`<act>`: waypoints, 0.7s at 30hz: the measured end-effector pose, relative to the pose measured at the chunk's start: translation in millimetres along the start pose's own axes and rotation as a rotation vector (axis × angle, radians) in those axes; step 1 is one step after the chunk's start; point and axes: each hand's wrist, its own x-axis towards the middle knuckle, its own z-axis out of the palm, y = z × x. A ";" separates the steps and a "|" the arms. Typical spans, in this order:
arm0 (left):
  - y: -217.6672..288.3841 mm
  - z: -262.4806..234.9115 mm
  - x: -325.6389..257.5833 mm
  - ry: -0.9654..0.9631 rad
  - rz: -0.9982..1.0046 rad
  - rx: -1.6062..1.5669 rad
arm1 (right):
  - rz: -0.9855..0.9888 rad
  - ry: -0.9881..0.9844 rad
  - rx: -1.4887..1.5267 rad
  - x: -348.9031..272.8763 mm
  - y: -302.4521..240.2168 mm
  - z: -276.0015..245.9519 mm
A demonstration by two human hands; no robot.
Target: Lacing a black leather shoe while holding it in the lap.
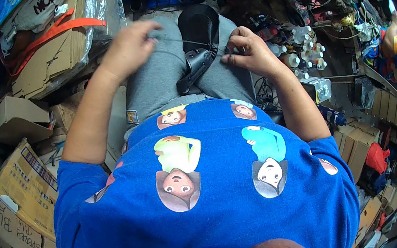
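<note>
A black shoe (200, 27) rests across my lap between the thighs. Its dark sole or insole faces up at the far end, and a shiny black upper part (196, 60) lies nearer me. My left hand (130, 48), blurred by motion, is raised over the left thigh with its fingers pinched. A thin dark thread (176, 39) runs from those fingers to the shoe's right side. Close to that side, my right hand (252, 50) has thumb and fingers closed on the thread. Something dark also shows among its fingers, too small to name.
Flattened cardboard (59, 61) with a red-orange strap (79, 23) is stacked at the far left. A small open box (19, 118) sits nearer. Several bottles with white caps (302, 37) stand to the right, beside a clear container (320, 89) and cardboard boxes (359, 141).
</note>
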 end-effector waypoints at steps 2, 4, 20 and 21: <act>-24.7 -7.0 5.0 0.094 -0.277 -0.231 | 0.095 0.221 -0.068 4.6 24.2 1.2; -39.9 -1.4 11.2 0.214 -0.256 -0.463 | 0.276 0.548 0.607 13.8 43.6 6.4; -78.1 -25.9 -2.8 0.005 -0.619 -0.838 | 0.739 0.224 1.127 -71.0 112.3 -21.4; -101.4 -38.8 -20.3 -0.160 -0.650 -0.520 | 0.753 0.141 0.753 -86.1 125.8 -29.9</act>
